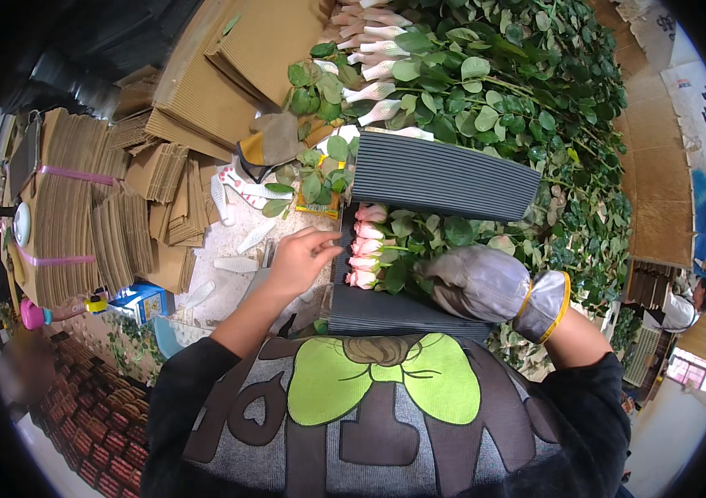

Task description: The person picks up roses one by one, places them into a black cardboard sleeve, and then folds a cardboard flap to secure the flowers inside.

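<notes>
Several pink roses (365,246) lie in a row on dark ridged sheeting, heads to the left and leafy stems to the right. Bare, my left hand (309,252) is just left of the blooms, thumb and fingertips close together; whether something thin is between them cannot be told. My right hand (477,283), in a grey work glove with yellow trim, rests over the leaves and stems, its fingers curled and partly hidden, so its hold is unclear. One black ridged pad (443,176) lies beyond the roses, another (403,311) nearer my body.
Rose stems with white foam net sleeves (381,90) are heaped at the back. Loose sleeves (256,236) and a grey-and-yellow glove (275,140) lie left of the roses. Cardboard stacks (67,205) stand further left. A person (683,311) is at the far right.
</notes>
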`<state>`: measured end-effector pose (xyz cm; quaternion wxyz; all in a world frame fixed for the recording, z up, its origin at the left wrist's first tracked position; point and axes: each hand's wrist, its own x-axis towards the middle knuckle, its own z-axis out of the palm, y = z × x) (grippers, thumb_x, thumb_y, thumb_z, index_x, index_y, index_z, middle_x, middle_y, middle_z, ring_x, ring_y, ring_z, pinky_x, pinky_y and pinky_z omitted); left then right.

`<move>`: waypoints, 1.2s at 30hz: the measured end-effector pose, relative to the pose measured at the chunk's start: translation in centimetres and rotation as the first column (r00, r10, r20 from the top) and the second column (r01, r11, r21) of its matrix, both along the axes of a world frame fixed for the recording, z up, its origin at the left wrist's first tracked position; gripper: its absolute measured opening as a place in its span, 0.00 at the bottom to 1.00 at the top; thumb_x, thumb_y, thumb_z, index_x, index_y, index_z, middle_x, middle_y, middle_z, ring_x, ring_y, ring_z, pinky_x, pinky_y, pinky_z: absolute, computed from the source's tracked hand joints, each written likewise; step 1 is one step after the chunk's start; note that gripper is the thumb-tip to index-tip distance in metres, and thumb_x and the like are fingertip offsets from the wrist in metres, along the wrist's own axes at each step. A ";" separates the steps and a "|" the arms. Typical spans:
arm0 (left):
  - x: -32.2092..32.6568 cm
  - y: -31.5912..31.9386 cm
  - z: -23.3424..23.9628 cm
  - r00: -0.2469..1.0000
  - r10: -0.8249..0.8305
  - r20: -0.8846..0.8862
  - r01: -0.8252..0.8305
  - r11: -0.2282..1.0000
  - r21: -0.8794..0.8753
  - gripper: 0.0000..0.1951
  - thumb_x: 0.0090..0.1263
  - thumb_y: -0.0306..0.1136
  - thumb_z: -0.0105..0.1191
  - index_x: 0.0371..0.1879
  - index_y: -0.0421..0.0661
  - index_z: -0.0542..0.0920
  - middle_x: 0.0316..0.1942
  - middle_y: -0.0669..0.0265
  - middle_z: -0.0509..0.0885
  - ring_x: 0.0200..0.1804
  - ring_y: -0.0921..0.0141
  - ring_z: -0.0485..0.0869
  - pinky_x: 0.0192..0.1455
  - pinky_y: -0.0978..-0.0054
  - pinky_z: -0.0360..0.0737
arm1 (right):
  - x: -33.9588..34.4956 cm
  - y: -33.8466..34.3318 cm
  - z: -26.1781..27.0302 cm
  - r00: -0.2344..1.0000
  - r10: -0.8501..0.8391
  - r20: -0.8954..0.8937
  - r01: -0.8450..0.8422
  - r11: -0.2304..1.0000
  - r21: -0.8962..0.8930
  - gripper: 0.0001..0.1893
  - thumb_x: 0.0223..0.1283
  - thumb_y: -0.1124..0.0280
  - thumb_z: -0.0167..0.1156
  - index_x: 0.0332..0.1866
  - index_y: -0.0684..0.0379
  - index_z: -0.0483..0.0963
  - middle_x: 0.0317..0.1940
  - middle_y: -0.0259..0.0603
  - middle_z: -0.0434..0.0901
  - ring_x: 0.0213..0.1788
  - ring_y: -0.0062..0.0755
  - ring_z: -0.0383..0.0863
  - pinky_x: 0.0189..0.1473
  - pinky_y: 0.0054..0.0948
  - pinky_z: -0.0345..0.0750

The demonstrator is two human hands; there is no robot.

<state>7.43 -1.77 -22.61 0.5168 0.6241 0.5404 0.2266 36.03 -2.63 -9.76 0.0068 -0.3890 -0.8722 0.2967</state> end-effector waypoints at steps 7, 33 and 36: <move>3.8 1.4 -2.4 0.958 -0.120 -0.259 0.219 0.891 0.399 0.22 0.46 0.40 0.70 0.45 0.60 0.87 0.41 0.64 0.74 0.48 0.62 0.73 0.53 0.63 0.67 | -2.6 0.5 -11.7 0.977 0.050 0.207 -0.028 0.994 -0.109 0.07 0.56 0.71 0.55 0.38 0.57 0.76 0.28 0.42 0.80 0.29 0.41 0.80 0.30 0.33 0.76; 2.0 1.7 -3.3 0.961 -0.203 -0.189 0.264 0.877 0.401 0.22 0.49 0.45 0.67 0.47 0.64 0.86 0.39 0.68 0.73 0.47 0.63 0.70 0.54 0.65 0.63 | -3.8 1.5 -8.3 0.960 0.227 0.164 -0.171 0.938 -0.300 0.08 0.56 0.67 0.55 0.36 0.54 0.80 0.30 0.43 0.82 0.36 0.45 0.83 0.37 0.37 0.78; 0.7 0.4 -2.2 0.970 -0.214 -0.115 0.242 0.883 0.401 0.22 0.50 0.44 0.67 0.48 0.60 0.85 0.37 0.68 0.74 0.47 0.64 0.70 0.53 0.66 0.64 | -3.8 2.2 -4.2 0.984 0.156 0.089 -0.128 0.958 -0.257 0.07 0.57 0.67 0.55 0.34 0.54 0.80 0.28 0.42 0.82 0.33 0.45 0.83 0.34 0.37 0.78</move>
